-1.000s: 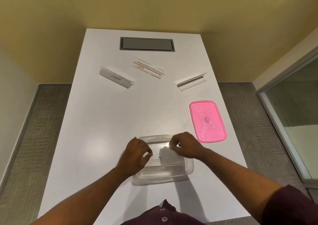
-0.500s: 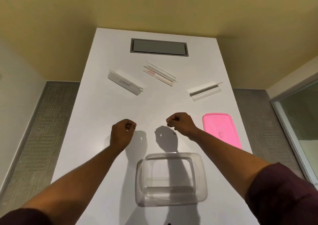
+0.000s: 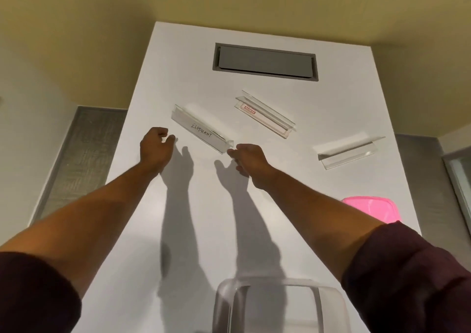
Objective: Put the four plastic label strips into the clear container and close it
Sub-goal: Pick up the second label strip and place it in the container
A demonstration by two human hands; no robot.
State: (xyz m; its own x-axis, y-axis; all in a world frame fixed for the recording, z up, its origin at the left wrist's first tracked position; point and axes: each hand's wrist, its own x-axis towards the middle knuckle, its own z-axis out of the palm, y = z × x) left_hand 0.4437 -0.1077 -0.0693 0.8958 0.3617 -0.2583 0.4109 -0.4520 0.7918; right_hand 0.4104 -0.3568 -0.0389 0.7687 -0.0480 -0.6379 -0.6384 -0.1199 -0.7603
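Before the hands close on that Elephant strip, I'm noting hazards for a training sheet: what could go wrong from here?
1. The left hand and right hand are at opposite ends of the Elephant strip; its smooth clear plastic could slip from a light pinch.
2. The container sits close under the right forearm, so pulling back might knock it.
3. The pink lid lies near the table's right edge and might get swept off.

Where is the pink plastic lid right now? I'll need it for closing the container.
In the head view the pink plastic lid lies on the white table near its right edge, partly hidden behind the right forearm, beyond the clear container.
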